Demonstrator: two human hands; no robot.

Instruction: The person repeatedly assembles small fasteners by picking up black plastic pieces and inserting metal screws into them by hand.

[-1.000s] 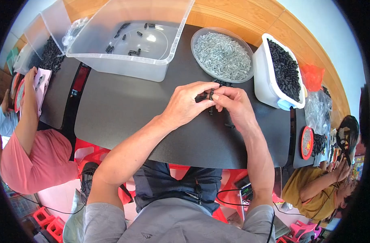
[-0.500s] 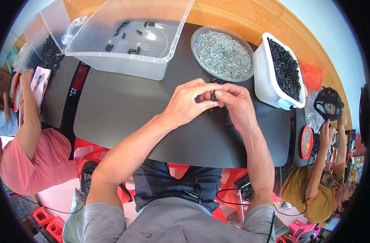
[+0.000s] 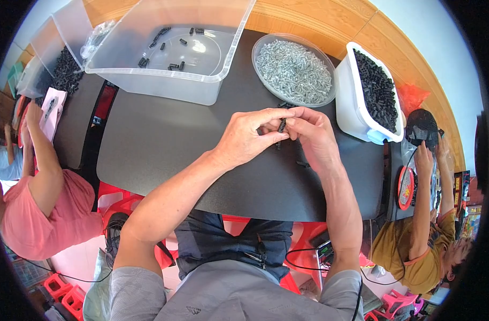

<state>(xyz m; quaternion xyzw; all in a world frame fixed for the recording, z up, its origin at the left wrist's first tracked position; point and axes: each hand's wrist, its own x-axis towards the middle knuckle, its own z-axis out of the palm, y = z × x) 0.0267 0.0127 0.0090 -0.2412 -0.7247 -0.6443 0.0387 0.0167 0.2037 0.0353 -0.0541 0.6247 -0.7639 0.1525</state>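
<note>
Over the dark table my two hands meet, fingertips together. My left hand (image 3: 248, 132) has its thumb and fingers closed around a small black ribbed plastic piece (image 3: 282, 125), held upright. From the other side my right hand (image 3: 315, 135) pinches close beside the piece's upper end; whatever its fingertips hold is hidden. Just below the fingers a loose black piece (image 3: 279, 145) shows on the table. Another black piece (image 3: 302, 164) lies under my right wrist, and a few more dark pieces (image 3: 286, 105) sit beyond my fingertips.
A clear bin (image 3: 153, 80) with several black pieces stands far left. Beyond my hands are a round tub of small clear parts (image 3: 293, 72) and a white tub (image 3: 345, 101) full of black pieces. People work at both sides; the right one handles a black cap (image 3: 422, 128).
My right thumb and fingers have shifted slightly, so more of the black piece shows. The person on the right has moved the black cap to the left and turned it.
</note>
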